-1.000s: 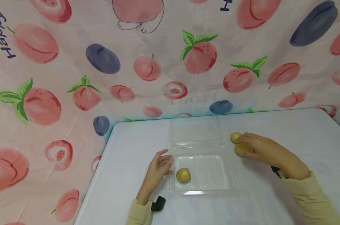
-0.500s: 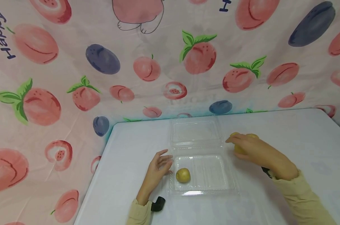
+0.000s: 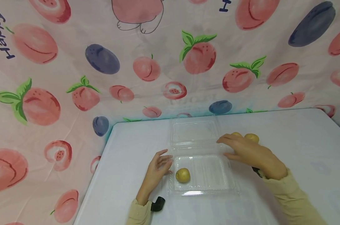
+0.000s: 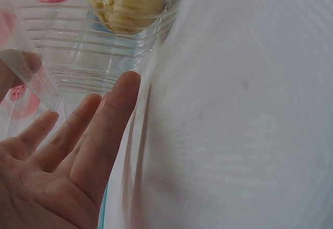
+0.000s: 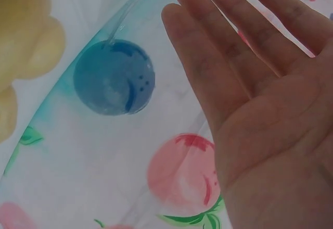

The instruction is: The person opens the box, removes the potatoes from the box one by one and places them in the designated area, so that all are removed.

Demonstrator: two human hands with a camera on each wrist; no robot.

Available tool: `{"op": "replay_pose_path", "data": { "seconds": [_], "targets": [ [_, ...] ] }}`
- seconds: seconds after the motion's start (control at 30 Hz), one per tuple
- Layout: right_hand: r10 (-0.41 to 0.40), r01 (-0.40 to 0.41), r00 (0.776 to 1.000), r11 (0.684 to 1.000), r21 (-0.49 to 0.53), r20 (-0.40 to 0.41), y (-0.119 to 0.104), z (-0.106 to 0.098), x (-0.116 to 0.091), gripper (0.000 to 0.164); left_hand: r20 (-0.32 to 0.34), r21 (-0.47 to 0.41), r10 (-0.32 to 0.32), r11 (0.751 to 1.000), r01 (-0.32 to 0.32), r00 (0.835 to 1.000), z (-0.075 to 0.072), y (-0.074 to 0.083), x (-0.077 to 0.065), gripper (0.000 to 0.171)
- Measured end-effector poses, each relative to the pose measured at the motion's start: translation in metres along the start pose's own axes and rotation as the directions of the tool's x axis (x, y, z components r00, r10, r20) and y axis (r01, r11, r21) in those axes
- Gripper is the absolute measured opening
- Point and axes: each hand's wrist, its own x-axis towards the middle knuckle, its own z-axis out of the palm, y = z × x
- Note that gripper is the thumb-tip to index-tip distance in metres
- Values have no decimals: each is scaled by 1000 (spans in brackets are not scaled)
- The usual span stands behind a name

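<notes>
My left hand (image 3: 155,170) is beside the left wall of a clear plastic clamshell box (image 3: 207,175), fingers extended and loosely bent. In the left wrist view the left hand (image 4: 67,161) has its fingertips close to the ribbed wall; whether they touch it is unclear. One yellow potato (image 3: 182,175) sits in the box's left part. My right hand (image 3: 250,154) is right of the box, its fingers pointing left. Its straight fingers and bare palm (image 5: 276,119) show in the right wrist view. Two potatoes are partly visible behind it, a left one (image 3: 237,134) and a right one (image 3: 252,137).
The box's hinged lid (image 3: 196,131) lies open toward the back of the white table (image 3: 305,150). A fruit-printed cloth (image 3: 158,40) hangs behind and at the left. Blurred yellow potatoes (image 5: 21,26) fill the left edge of the right wrist view.
My right hand has moved left toward the box, and its fingers have straightened. The right potato behind it has come into view. My left hand and the boxed potato have stayed put.
</notes>
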Motion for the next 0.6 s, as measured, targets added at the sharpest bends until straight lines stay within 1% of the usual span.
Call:
{"op": "replay_pose_path", "data": {
  "seconds": [0.1,0.23,0.37,0.47,0.6],
  "targets": [
    [7,-7,1000,1000,-6,29,-3,0,2,39,-1,1,1,1000,-1,1000,0,0,0,56],
    [-11,11,1000,1000,-6,25,-6,2,6,40,-2,4,1,1000,-1,1000,0,1,0,56],
    [-37,37,999,999,20,10,-9,6,11,40,-2,7,1,1000,-1,1000,0,1,0,56],
    [-51,51,998,998,35,21,-12,8,14,40,-2,8,-1,1000,1,1000,0,1,0,57],
    [-47,46,998,999,24,39,-18,8,17,40,-2,7,-2,1000,2,1000,0,1,0,57]
  ]
}}
